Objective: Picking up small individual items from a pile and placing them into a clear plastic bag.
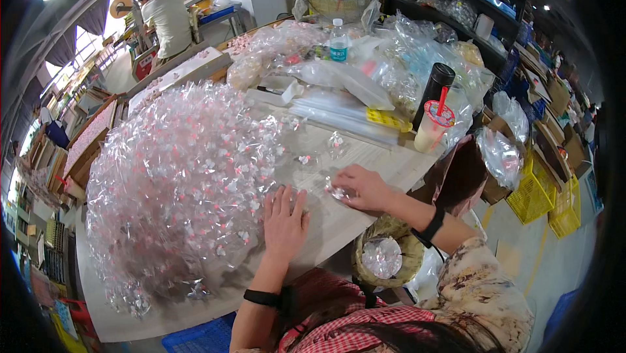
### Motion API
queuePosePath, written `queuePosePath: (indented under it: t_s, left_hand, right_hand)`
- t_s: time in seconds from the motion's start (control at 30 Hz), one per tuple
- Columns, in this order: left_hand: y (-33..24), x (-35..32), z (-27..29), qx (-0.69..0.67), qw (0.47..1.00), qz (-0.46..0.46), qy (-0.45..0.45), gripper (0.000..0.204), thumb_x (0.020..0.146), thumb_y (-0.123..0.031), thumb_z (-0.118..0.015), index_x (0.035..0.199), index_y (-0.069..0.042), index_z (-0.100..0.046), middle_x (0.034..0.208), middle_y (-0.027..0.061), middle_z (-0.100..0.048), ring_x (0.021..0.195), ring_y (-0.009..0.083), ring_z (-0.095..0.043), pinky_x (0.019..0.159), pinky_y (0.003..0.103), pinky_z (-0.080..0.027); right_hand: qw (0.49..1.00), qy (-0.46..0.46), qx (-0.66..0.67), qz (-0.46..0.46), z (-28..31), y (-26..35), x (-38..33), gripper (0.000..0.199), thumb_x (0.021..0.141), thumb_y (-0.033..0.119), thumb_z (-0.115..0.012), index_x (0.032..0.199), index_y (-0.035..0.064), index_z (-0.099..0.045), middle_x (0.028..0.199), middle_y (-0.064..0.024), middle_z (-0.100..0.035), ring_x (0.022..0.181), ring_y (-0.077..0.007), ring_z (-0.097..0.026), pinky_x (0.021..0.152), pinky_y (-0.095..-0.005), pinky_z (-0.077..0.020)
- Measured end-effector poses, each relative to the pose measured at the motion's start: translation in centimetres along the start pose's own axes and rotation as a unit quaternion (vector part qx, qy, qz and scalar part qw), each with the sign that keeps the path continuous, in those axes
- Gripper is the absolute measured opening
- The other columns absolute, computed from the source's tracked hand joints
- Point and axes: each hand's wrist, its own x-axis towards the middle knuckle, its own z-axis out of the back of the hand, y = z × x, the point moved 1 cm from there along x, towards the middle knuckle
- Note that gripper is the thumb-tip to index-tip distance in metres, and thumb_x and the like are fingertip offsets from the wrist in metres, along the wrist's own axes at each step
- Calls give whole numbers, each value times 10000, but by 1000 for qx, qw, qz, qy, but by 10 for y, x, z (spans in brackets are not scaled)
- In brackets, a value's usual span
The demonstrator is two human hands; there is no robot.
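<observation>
- I see a bare lane of bench (327, 230) between the left hand (284, 224) and right hand (362, 188), reaching the near edge.
- Heaped packets (176, 170) block the left end.
- Toward the far edge, plastic sleeves (345, 119) obstruct; at the right end, a lidded cup (431, 128).

We saw a broad, glossy heap of clear film packets (182, 170), flecked with pink and white, mounded high over the left of the pale table (323, 232). One shiny, crinkled packet (335, 190) lay at the fingertips of the right hand (365, 188), partly hidden from us. Beyond it, we counted a pink-and-white loose packet (304, 158) and a paler loose packet (336, 141), lying apart from each other.
</observation>
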Motion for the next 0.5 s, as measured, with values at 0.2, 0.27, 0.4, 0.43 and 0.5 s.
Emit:
queuePosePath:
  t_s: [0.2, 0.27, 0.4, 0.43, 0.5]
  left_hand:
    - [-28, 11, -3, -101, 992, -71, 34, 476, 862, -270, -601, 1311, -131, -527, 1351, 166, -465, 1279, 354, -413, 1100, 524, -271]
    - [-37, 23, -2, -132, 982, -115, 65, 560, 847, -324, -629, 1358, -150, -480, 1396, 166, -429, 1300, 345, -396, 1117, 504, -254]
    - [-52, 44, 6, -143, 980, -127, 45, 647, 832, -383, -652, 1396, -151, -436, 1428, 158, -395, 1321, 361, -353, 1104, 517, -263]
    - [-49, 44, 7, -144, 984, -98, 31, 692, 816, -401, -669, 1411, -156, -415, 1425, 158, -401, 1307, 367, -369, 1098, 515, -269]
    - [-35, 39, 8, -145, 987, -72, 22, 738, 800, -419, -686, 1426, -161, -394, 1422, 159, -407, 1293, 374, -385, 1091, 513, -275]
  right_hand:
    - [998, 29, -20, -49, 22, 3, -86, 402, 676, 175, -761, 1054, 177, -624, 1033, -54, -600, 956, -265, -594, 760, -367, -511]
    - [984, 60, 152, -68, 33, 12, -106, 421, 655, 189, -772, 1051, 159, -633, 994, -71, -604, 930, -281, -600, 753, -381, -504]
    - [957, 230, 101, -142, 34, 21, -138, 383, 718, 277, -746, 1053, 119, -648, 975, -83, -622, 910, -300, -618, 774, -379, -498]
    - [956, 230, 104, -151, 34, 23, -141, 383, 718, 277, -746, 1053, 119, -648, 975, -83, -622, 910, -300, -618, 774, -379, -498]
    - [961, 216, 150, -79, 35, 27, -139, 359, 769, 314, -724, 1065, 125, -650, 962, -82, -644, 891, -301, -630, 776, -374, -498]
